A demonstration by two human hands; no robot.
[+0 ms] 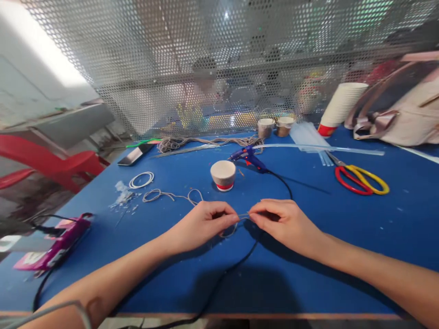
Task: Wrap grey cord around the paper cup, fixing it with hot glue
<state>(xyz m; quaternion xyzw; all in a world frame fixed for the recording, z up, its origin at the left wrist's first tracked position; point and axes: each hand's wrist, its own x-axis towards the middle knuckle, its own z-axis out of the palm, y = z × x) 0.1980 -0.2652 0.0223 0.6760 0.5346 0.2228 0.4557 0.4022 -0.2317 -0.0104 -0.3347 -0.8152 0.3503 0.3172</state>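
Observation:
My left hand (211,224) is closed in a pinch on a thin grey cord (243,214), low over the front middle of the table. Facing it, my right hand (286,226) pinches the same strand, and a short stretch runs between the fingertips. There may be a second thin strand alongside; I cannot tell. A small loop hangs below my left fingers, and more grey cord (171,195) trails away behind that hand. Just beyond my hands stands a paper cup (222,174), its side wrapped in grey cord above a red band. A blue glue gun (248,158) lies behind it.
Red-and-yellow scissors (361,179), glue sticks (308,137) and stacked paper cups (343,107) are at right. Two wrapped cups (266,128) stand behind. A white coil (141,180), scraps (124,196) and a purple power strip (70,240) lie left. The glue gun's black cable (236,265) crosses the front.

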